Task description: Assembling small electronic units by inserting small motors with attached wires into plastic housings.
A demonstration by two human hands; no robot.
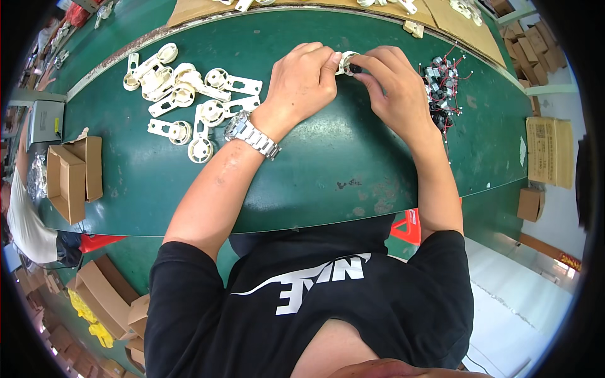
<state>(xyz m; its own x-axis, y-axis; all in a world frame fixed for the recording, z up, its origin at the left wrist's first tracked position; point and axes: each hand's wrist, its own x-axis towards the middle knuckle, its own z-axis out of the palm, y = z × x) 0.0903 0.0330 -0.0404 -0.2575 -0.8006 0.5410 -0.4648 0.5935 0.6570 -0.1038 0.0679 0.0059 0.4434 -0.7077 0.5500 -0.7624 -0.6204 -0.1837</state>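
My left hand (304, 79), with a metal watch (253, 133) on its wrist, is closed on a cream plastic part whose ring end (344, 62) shows past the thumb. The rest of that part is hidden by my fingers. Against the ring, my right hand (398, 91) pinches a small black piece (355, 68); its kind is mostly covered by the fingertips. To the left lies a loose group of similar cream plastic parts (183, 94), each with a round cup and a flat slotted arm. Right of my right hand is a heap of small motors with red wires (442, 85).
Cardboard (353, 11) with more cream parts lies beyond the table's raised ledge. On the left are an open carton (69, 176) and a grey metal box (46, 121). Another person (28, 217) is at the far left. Cartons (549, 151) stand on the right.
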